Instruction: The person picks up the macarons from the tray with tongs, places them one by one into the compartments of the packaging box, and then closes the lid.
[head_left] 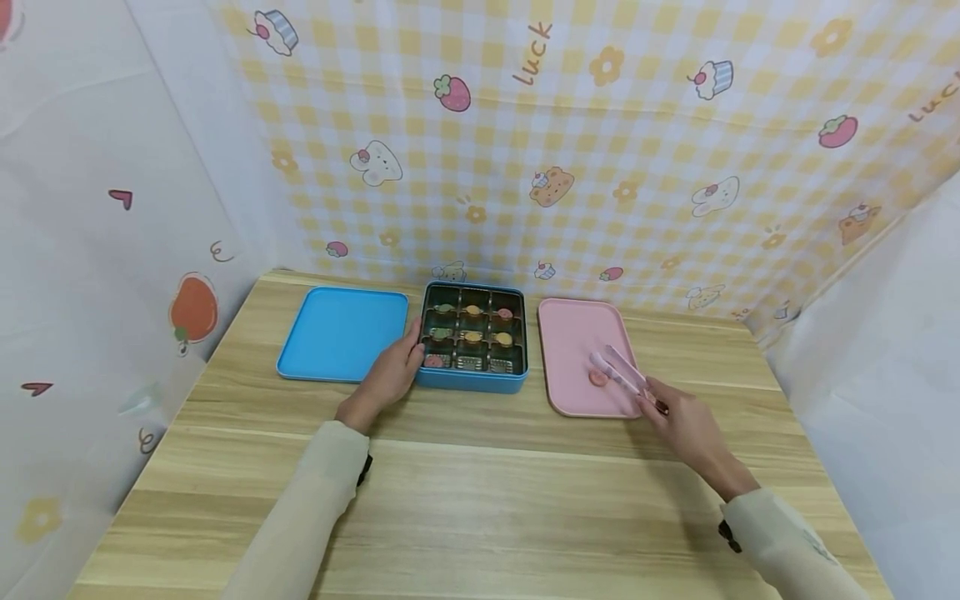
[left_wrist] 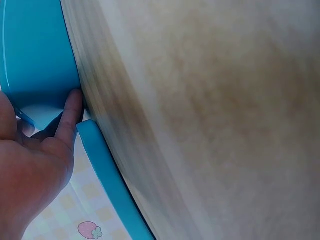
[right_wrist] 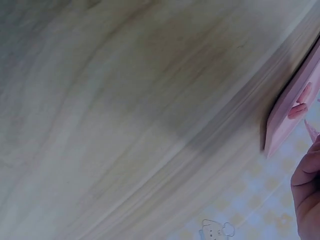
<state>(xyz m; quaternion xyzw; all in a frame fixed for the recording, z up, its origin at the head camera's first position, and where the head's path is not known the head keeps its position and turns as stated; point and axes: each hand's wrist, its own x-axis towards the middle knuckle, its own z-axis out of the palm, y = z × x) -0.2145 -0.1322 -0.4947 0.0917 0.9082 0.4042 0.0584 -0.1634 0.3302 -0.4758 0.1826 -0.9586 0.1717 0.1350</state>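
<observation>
A blue square tin (head_left: 471, 381) with a dark divided insert stands at the back middle. Several small round green, yellow and pink sweets lie in its compartments, with a pink one (head_left: 434, 361) at the near left. My left hand (head_left: 392, 367) rests against the tin's left side; in the left wrist view a straight finger (left_wrist: 74, 107) touches it low down. My right hand (head_left: 684, 421) grips clear pinkish tongs (head_left: 626, 372). The tongs' tips are over a pink tray (head_left: 566, 333), close to a round pink sweet (head_left: 597, 377) lying on it. Whether the tips touch the sweet is unclear.
A flat blue lid (head_left: 345, 333) lies on the wooden table (head_left: 480, 508) left of the tin, next to my left hand. Behind the table hangs a yellow checked cloth (head_left: 480, 150). White cloth walls (head_left: 82, 250) stand at both sides.
</observation>
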